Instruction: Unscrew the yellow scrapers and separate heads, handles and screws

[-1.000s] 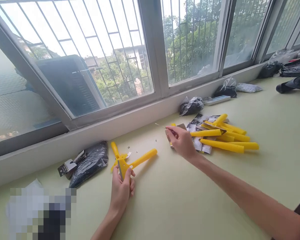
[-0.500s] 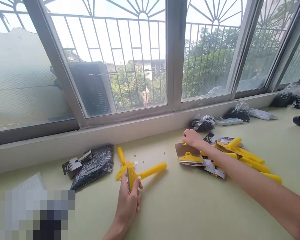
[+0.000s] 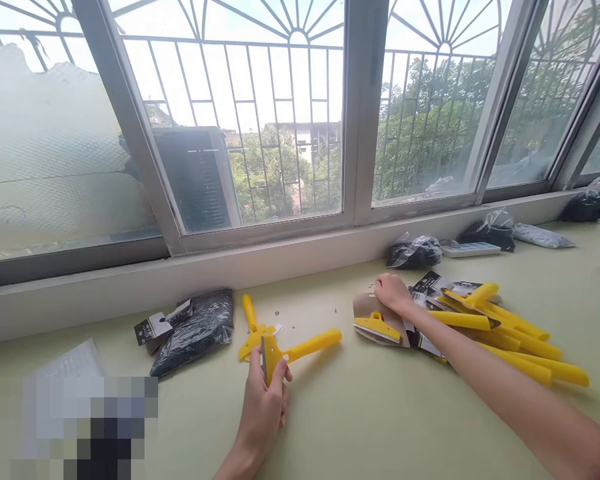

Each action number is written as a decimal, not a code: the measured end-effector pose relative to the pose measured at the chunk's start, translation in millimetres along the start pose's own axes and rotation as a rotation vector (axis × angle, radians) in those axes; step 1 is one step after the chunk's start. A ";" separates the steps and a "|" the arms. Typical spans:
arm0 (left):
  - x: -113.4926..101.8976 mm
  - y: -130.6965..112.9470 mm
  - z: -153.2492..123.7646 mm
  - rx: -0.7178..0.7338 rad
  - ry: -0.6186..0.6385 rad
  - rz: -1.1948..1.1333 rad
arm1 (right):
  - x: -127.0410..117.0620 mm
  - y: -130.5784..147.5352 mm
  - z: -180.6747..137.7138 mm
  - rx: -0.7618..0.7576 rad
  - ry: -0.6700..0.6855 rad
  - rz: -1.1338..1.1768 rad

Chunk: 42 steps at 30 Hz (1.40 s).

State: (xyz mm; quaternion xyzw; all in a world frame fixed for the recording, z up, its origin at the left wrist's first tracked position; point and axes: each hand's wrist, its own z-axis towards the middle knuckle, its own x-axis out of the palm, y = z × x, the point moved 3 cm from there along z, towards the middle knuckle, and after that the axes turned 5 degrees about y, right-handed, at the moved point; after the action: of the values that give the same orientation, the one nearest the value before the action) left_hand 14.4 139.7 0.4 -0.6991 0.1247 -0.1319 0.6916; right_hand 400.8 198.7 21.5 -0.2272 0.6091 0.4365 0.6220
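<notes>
My left hand (image 3: 264,407) is closed around the head of a yellow scraper (image 3: 273,357). Its metal blade edge faces left and its handle points right. Just behind lies another yellow piece with a handle (image 3: 249,313), beside several tiny metal screws (image 3: 277,313). Over on the right, my right hand (image 3: 394,293) has its fingers pressed together at the upper edge of a brown card (image 3: 364,305). What the fingertips hold is hidden. A yellow scraper head (image 3: 377,328) lies on that card, close below the hand.
A pile of yellow scrapers (image 3: 535,340) with printed cards lies beneath and beyond my right forearm. A black packet (image 3: 197,337) rests at left. Bagged dark items (image 3: 414,251) and a compartment box (image 3: 471,249) line the window sill (image 3: 300,248).
The view has shifted, so things sit further right in it. The brown card by my right hand has tilted, and more of a yellow handle beside it shows. My left hand keeps its hold.
</notes>
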 end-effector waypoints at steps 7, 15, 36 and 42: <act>0.8 -1.8 -2.2 -0.003 -0.002 -0.002 | 6.6 4.0 -24.3 -0.048 -0.053 0.005; 0.1 -0.6 -1.1 0.009 0.001 -0.009 | 13.5 7.1 -42.8 -0.036 -0.053 -0.084; 0.1 3.2 -0.5 -0.001 0.007 0.004 | 11.3 25.6 -38.9 -0.267 0.154 -0.017; 1.1 6.1 1.3 -0.008 0.009 -0.004 | 4.8 26.8 -44.8 -0.501 0.253 0.198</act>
State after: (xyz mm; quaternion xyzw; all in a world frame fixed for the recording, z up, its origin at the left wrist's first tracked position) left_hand 15.9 140.5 -5.6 -0.7015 0.1267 -0.1358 0.6880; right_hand 353.2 177.3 16.6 -0.3658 0.5743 0.6000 0.4199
